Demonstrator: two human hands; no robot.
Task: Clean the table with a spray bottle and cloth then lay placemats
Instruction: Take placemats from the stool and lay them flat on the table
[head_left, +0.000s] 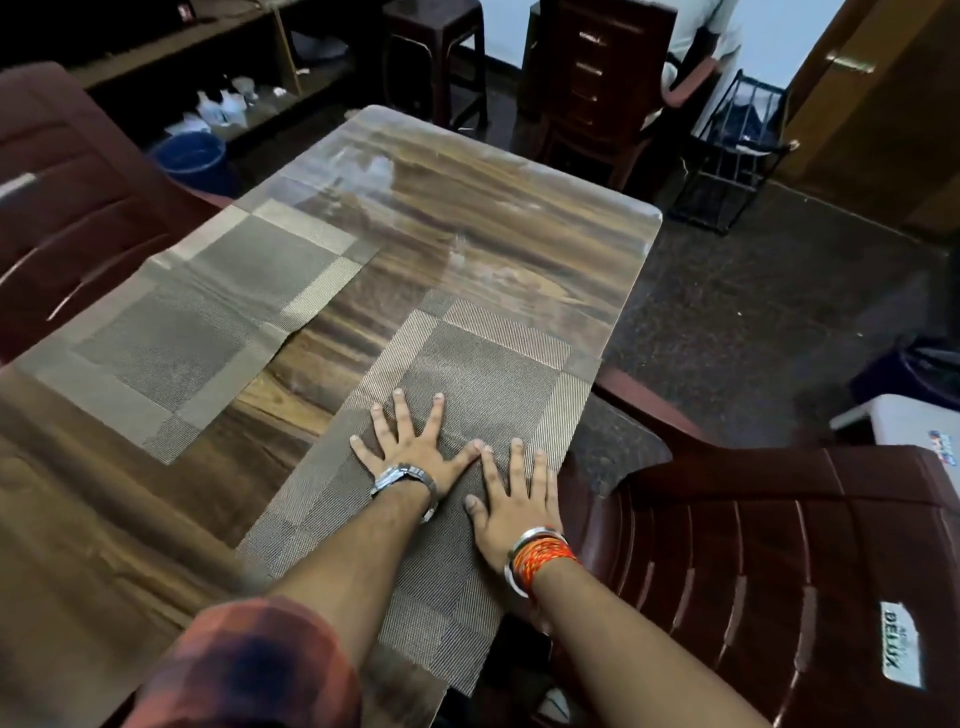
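Two woven brown-and-beige placemats lie on the wooden table (498, 218). The left placemat (197, 322) sits flat by the table's left edge. The right placemat (483, 374) runs along the right edge and overhangs it slightly. My left hand (410, 447), with a metal watch on its wrist, presses flat on the right placemat with fingers spread. Beside it, my right hand (514, 499), with orange thread and a bangle at the wrist, also lies flat on that placemat, near the table's right edge. Neither hand holds anything. No spray bottle or cloth shows on the table.
Maroon plastic chairs stand at the left (67, 197) and at the right (789, 571) of the table. A blue bucket (192, 156) and bottles sit on the floor at the back left. A dark stool (436, 47), stacked chairs (597, 78) and a black wire rack (732, 150) stand behind.
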